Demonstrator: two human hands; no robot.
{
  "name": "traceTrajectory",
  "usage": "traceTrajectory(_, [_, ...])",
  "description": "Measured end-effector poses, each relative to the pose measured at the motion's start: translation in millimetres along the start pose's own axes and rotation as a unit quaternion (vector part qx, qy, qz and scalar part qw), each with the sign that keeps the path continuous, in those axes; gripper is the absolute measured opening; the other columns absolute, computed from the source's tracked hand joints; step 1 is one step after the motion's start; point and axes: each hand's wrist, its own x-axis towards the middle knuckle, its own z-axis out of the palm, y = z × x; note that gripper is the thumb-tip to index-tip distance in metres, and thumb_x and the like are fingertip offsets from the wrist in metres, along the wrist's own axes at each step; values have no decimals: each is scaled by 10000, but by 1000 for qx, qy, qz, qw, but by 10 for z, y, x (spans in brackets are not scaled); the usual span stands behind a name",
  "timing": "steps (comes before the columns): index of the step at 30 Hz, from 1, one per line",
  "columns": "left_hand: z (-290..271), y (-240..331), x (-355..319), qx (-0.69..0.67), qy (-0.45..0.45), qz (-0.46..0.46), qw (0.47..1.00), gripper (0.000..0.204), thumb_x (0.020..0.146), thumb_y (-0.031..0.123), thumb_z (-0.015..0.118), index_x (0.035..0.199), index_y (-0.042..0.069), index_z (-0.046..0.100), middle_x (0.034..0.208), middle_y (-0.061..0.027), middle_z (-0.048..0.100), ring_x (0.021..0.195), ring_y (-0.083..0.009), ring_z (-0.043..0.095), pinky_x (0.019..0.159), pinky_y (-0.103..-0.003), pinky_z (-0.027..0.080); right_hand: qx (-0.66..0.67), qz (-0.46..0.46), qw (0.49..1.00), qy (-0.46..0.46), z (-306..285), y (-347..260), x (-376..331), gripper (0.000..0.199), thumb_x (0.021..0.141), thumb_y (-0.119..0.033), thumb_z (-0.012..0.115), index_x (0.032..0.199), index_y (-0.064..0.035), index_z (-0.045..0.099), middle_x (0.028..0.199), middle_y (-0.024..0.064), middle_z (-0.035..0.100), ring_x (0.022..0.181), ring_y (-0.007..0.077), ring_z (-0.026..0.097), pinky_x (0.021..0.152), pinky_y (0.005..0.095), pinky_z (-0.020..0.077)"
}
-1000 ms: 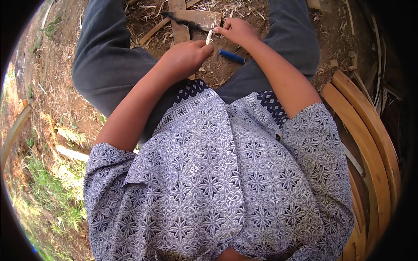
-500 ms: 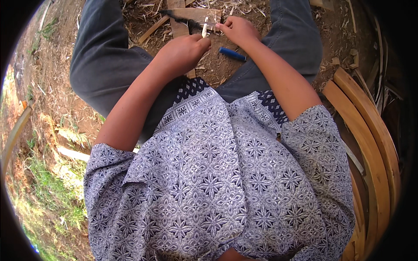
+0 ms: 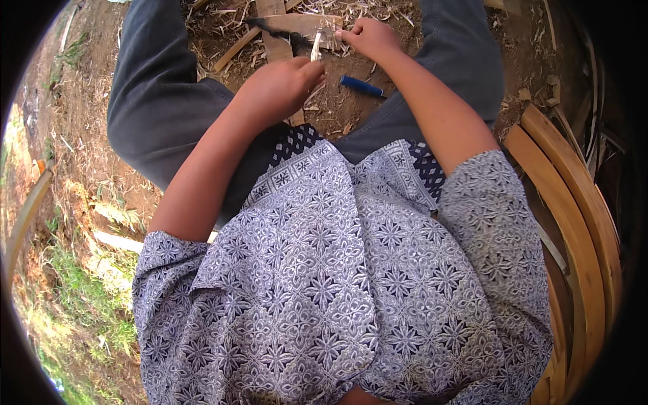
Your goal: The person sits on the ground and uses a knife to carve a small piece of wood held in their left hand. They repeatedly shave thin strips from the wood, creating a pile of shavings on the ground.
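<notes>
My left hand is closed around the lower end of a short pale stick, which stands up out of the fist. To its right, my right hand has its thumb and forefinger pinched together near the stick's upper part. What the pinch holds, perhaps a very thin strand, is too small to make out. Beyond the hands, a tuft of black fibre lies across a flat wooden board. A blue, rod-shaped object lies on the ground beside my right thigh.
Wood shavings and offcuts litter the brown soil between my legs, including a narrow wood strip. Long curved planks are stacked at my right. Grass and a pale wood piece are on the left.
My right hand has shifted slightly up, and its fingers are a little higher beside the stick. The stick in my left hand has dipped slightly. The blue object stays put.
</notes>
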Motion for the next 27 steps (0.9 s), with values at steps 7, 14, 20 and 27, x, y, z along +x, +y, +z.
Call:
traceTrajectory(7, [-26, -18, 16, 3, 35, -3, 999, 139, 984, 168, 615, 1022, 33, 612, 855, -179, 656, 787, -402, 664, 675, -491, 518, 32, -34, 998, -32, -234, -227, -423, 512, 846, -665, 695, 896, -157, 734, 863, 37, 723, 855, 224, 710, 745, 420, 544])
traceTrajectory(14, [25, -35, 31, 6, 31, 14, 999, 143, 986, 180, 622, 1021, 42, 621, 850, -176, 659, 790, -400, 667, 666, -483, 523, -12, 15, 1000, 12, -65, -333, -173, 519, 847, -679, 689, 905, -166, 744, 881, 48, 734, 857, 232, 717, 752, 439, 544])
traceTrajectory(20, [-64, 12, 54, 1, 53, -4, 999, 140, 986, 204, 631, 1018, 67, 633, 845, -156, 662, 778, -399, 664, 660, -479, 525, 28, -1, 1000, -1, 19, -77, 7, 521, 852, -650, 715, 817, -130, 715, 753, 36, 680, 724, 195, 665, 673, 394, 519])
traceTrajectory(27, [-6, -36, -6, 14, 55, -14, 998, 183, 986, 245, 640, 979, 62, 627, 838, -154, 659, 759, -390, 663, 645, -488, 517, 41, -79, 996, -3, -251, -236, -395, 526, 846, -620, 746, 773, -100, 706, 687, 31, 656, 638, 163, 623, 605, 337, 492])
